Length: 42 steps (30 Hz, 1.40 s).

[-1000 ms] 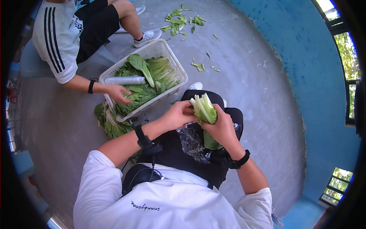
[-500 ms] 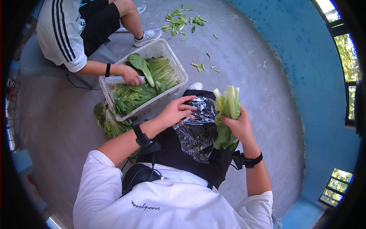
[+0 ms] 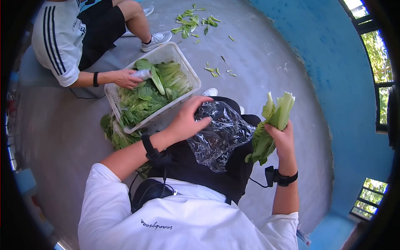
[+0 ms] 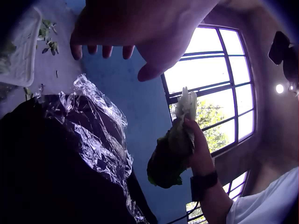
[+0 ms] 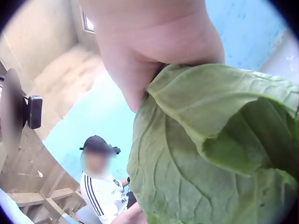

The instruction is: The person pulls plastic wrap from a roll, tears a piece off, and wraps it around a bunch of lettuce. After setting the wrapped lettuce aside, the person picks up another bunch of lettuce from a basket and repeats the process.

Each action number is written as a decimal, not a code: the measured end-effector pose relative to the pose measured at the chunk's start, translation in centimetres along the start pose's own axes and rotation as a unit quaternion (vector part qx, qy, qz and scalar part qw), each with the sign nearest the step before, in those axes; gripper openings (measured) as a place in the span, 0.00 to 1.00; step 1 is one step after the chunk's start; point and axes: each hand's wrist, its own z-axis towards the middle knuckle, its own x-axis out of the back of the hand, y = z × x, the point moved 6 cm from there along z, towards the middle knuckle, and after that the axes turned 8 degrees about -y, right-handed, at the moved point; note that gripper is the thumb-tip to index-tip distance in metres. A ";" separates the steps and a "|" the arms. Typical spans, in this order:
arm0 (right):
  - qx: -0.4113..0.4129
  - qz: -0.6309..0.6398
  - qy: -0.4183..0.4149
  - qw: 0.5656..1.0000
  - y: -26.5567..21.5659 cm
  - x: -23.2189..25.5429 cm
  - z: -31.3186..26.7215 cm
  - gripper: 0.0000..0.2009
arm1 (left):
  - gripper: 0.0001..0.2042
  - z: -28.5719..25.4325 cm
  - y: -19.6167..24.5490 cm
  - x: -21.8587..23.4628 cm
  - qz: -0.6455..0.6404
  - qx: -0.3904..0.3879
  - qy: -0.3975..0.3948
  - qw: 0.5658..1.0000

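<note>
Out to the right of the lap, my right hand (image 3: 284, 142) grips a bunch of leafy greens (image 3: 273, 125), its pale cut stems pointing up and its leaves hanging below. Broad green leaves (image 5: 187, 154) fill much of the right wrist view, with the fingers hidden behind them. A crumpled sheet of clear plastic film (image 3: 218, 139) lies over the dark-trousered thighs. My left hand (image 3: 187, 121) is at the film's left edge, thumb and fingers spread apart. In the left wrist view, nothing sits between the left hand's fingers (image 4: 107, 50) and thumb.
A white plastic basket (image 3: 160, 110) of leafy greens stands ahead to the left, with more greens (image 3: 121, 137) beside it on the floor. Another person's hand (image 3: 127, 78) holds a roll of film (image 3: 142, 74) over it. Loose leaves (image 3: 189, 23) lie farther off.
My right hand has carried the greens rightward, away from my left hand, which has left the stems and come to the film. The other person's hand has taken hold of the film roll.
</note>
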 end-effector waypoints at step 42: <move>0.000 0.027 0.019 0.999 3.1 2.1 -7.4 0.19 | 0.31 -0.7 0.7 -8.4 0.360 -0.179 -0.309 0.862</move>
